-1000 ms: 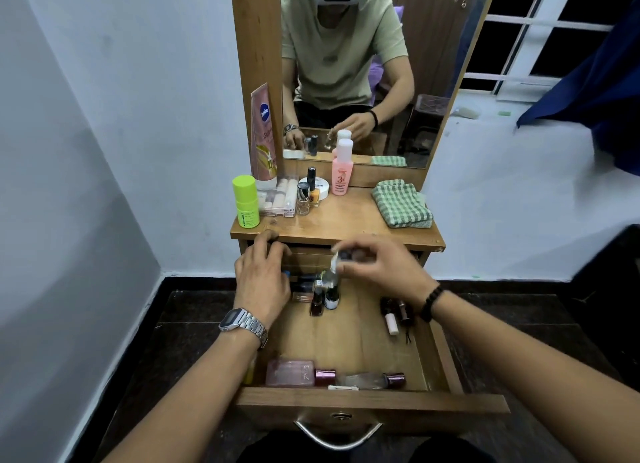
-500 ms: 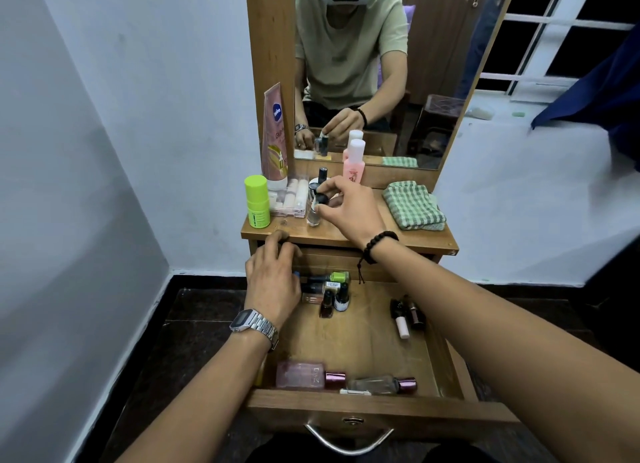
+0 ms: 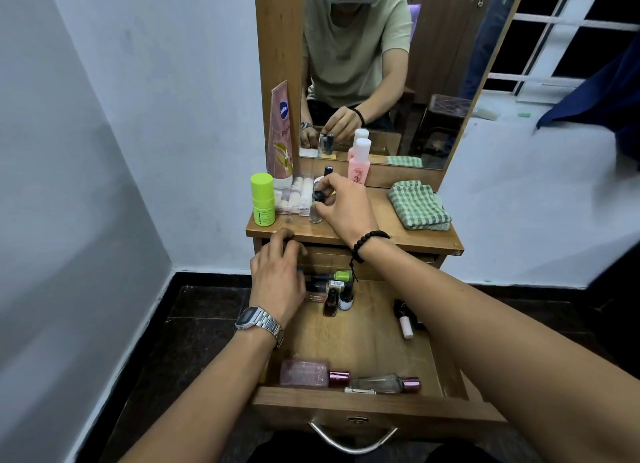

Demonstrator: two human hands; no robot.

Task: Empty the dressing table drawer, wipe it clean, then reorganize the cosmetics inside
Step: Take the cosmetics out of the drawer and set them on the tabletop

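The open drawer (image 3: pixel 363 345) still held perfume bottles (image 3: pixel 304 373) at its front and nail polishes (image 3: pixel 330 301) at the back; the right hand (image 3: pixel 346 206) pinched a small black-capped bottle (image 3: pixel 316 213) standing on the surface (image 3: pixel 398 234), the left hand (image 3: pixel 277 279) hovered over the drawer's back, fingers loosely curled

pink tube (image 3: pixel 281 133): had a blue round Nivea logo, plus "Glu..." cut off below
pink bottle in drawer (image 3: pixel 304 373): read "DnZ" or close, kinda blurry
pink bottle by mirror (image 3: pixel 358 167): showed a "3"
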